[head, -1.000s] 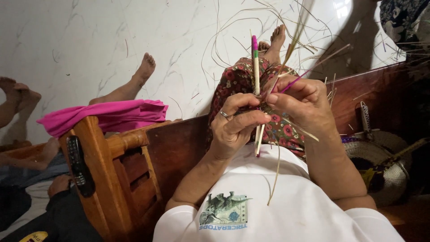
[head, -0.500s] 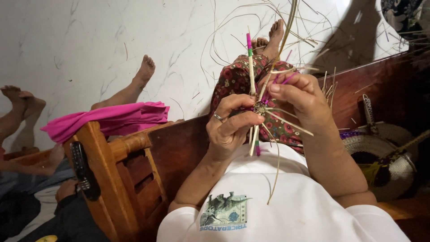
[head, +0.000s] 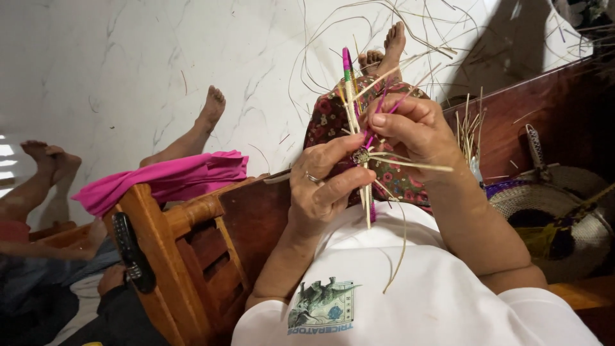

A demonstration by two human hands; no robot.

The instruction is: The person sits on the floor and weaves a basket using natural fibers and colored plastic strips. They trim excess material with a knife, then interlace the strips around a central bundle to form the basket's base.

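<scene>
Several pale straw strips (head: 359,160), some dyed pink and green, crossed at a small woven knot before my chest, the longest running upright, tip away from me. My left hand (head: 323,186) pinched that knot closed; my right hand (head: 413,131) gripped pink strands above my floral lap (head: 397,182).

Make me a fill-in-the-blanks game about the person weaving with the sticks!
1. The left hand wears a ring on one ______.
2. The long stick held between the hands has a ______ tip.
3. The cloth draped over the wooden chair arm is ______.
4. The remote control resting against that arm is ______.

Missing words: finger; pink; pink; black
</scene>
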